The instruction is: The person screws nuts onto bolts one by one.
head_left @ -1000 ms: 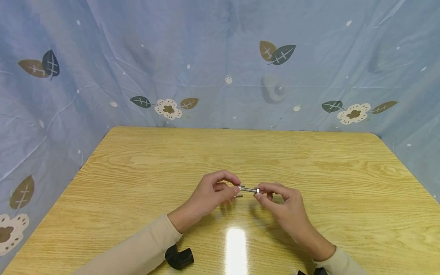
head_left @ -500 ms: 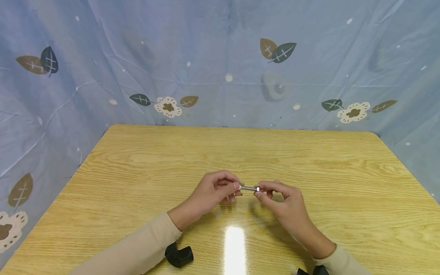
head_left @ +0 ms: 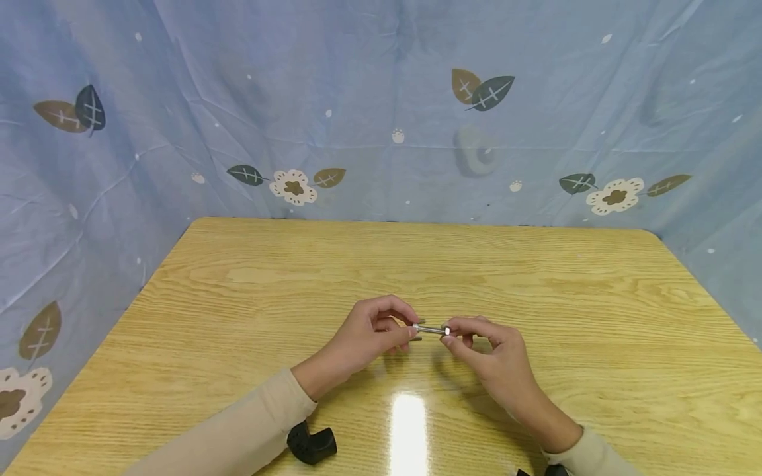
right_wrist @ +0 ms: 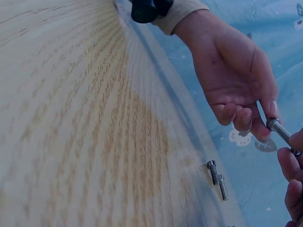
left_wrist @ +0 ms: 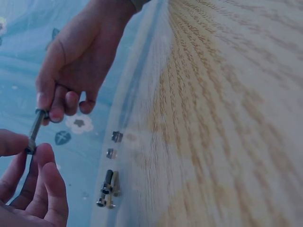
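your left hand [head_left: 360,340] pinches the bolt [head_left: 431,328] at nine o'clock, your right hand [head_left: 503,360] at three, fingers [head_left: 467,324] narrowed on it; gripping both ends likely keeps it steady above the tabletop [head_left: 238,284].

Silver bolt [head_left: 432,329]; yellow wood-grained table [head_left: 238,291]; blue floral cloth [head_left: 357,73].

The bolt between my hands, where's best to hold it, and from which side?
Probably pinch the bolt at its broad right end, coming from the right. It runs left to right in the head view, and that end is thicker than the slim shank, so should grip better. Your right hand pinches there; your left hand holds the opposite end.
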A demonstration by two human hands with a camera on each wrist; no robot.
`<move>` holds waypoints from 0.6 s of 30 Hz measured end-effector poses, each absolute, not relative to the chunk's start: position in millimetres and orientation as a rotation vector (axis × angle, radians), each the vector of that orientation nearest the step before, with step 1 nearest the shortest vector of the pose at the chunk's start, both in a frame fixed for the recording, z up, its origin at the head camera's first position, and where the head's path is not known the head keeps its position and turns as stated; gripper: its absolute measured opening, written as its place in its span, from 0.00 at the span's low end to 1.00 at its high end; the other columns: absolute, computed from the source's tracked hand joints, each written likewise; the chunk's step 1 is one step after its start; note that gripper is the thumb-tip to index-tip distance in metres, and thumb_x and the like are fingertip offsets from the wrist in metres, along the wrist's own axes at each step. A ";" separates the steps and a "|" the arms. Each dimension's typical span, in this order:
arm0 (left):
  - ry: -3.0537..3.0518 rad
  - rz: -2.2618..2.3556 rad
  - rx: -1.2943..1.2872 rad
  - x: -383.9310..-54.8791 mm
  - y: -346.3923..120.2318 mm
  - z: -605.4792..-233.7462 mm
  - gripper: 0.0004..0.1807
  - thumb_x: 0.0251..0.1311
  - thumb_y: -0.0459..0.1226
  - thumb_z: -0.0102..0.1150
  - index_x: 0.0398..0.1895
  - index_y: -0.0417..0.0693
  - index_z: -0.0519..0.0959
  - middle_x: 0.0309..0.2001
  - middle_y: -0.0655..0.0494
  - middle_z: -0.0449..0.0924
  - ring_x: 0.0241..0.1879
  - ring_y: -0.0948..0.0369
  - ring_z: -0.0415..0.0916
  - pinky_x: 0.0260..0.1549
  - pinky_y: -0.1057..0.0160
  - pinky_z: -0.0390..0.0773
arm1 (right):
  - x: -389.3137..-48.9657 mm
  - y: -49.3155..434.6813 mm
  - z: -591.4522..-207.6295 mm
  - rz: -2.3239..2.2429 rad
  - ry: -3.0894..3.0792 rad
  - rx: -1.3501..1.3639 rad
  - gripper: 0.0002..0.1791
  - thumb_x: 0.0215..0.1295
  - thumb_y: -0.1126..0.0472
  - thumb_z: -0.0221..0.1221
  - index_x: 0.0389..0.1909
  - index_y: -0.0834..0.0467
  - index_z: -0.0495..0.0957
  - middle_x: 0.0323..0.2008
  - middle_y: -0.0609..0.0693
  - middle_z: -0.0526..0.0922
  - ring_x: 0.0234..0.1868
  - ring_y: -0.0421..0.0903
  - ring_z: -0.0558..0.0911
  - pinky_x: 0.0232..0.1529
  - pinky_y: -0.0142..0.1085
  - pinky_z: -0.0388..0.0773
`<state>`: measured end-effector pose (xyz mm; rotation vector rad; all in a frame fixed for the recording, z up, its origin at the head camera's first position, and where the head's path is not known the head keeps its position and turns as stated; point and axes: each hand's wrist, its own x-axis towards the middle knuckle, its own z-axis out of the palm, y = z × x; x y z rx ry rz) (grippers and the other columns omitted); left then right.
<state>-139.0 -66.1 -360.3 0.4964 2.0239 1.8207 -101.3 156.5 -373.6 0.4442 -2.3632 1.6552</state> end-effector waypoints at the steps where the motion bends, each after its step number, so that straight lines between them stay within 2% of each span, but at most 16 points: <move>1: 2.018 1.821 0.504 -139.2 -66.3 -360.7 0.13 0.63 0.36 0.60 0.48 0.40 0.78 0.40 0.33 0.82 0.34 0.42 0.79 0.33 0.59 0.79 | -101.2 156.6 -373.3 1.650 -2.360 0.451 0.07 0.59 0.68 0.65 0.37 0.56 0.86 0.30 0.42 0.83 0.31 0.39 0.73 0.35 0.35 0.70; 9: 2.025 1.795 0.504 -138.5 -68.5 -360.1 0.09 0.64 0.34 0.58 0.46 0.48 0.79 0.37 0.35 0.83 0.37 0.40 0.79 0.37 0.56 0.77 | -101.7 157.5 -373.9 1.624 -2.391 0.452 0.07 0.59 0.67 0.66 0.37 0.54 0.86 0.31 0.43 0.83 0.31 0.38 0.73 0.35 0.37 0.70; 13: 2.019 1.801 0.477 -138.2 -67.9 -358.8 0.11 0.66 0.38 0.58 0.48 0.44 0.78 0.35 0.34 0.81 0.36 0.41 0.80 0.35 0.57 0.78 | -102.0 158.4 -374.4 1.628 -2.397 0.436 0.07 0.59 0.67 0.66 0.37 0.54 0.86 0.30 0.45 0.83 0.31 0.38 0.73 0.34 0.35 0.70; 18: 2.011 1.795 0.424 -139.2 -65.5 -357.0 0.14 0.69 0.42 0.54 0.49 0.41 0.78 0.39 0.40 0.81 0.33 0.48 0.80 0.33 0.60 0.78 | -102.4 158.8 -374.5 1.622 -2.389 0.427 0.07 0.58 0.66 0.66 0.37 0.54 0.86 0.31 0.44 0.83 0.30 0.38 0.73 0.33 0.34 0.70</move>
